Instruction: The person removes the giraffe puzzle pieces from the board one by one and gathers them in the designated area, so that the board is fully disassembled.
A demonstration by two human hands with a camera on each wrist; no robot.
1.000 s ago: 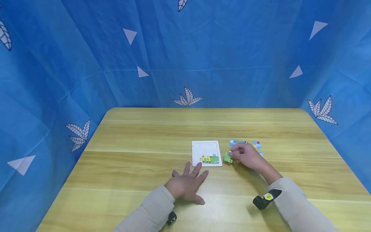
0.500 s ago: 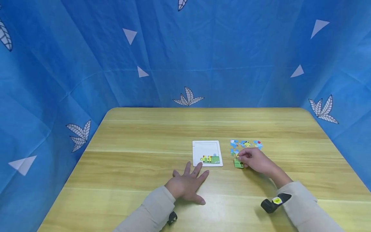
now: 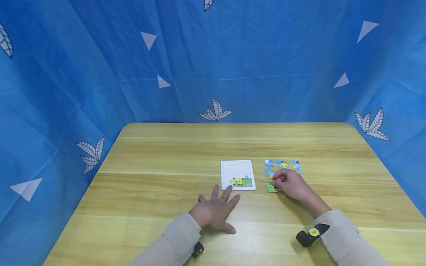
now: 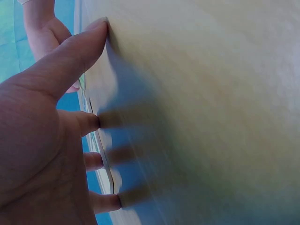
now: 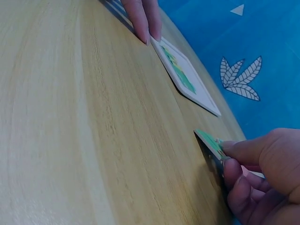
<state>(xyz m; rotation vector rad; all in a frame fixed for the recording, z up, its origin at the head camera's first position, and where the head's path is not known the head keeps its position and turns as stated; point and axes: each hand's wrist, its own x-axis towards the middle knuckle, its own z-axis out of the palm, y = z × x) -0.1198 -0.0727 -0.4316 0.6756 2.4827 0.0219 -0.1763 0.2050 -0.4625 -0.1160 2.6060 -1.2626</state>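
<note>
My right hand (image 3: 292,184) pinches a green puzzle piece (image 3: 271,188) between thumb and fingers, just right of the white puzzle tray. In the right wrist view that green piece (image 5: 209,143) is tilted, one edge close to the tabletop. The white puzzle tray (image 3: 233,170) has joined green and yellow pieces (image 3: 242,182) along its lower right. My left hand (image 3: 214,213) lies with fingers spread, fingertips at the tray's near edge; the left wrist view shows its thumb and fingertips (image 4: 107,202) against the table and tray edge.
Several loose puzzle pieces, blue and yellow, lie beyond my right hand, among them a yellow-centred piece (image 3: 283,164) and one with a red dot (image 3: 296,164). My right hand partly covers others. A blue curtain (image 3: 213,59) hangs behind the wooden table (image 3: 159,147).
My right hand, gripping the green piece, has moved right and nearer from beside the tray, then slightly back left. The left hand stays in place.
</note>
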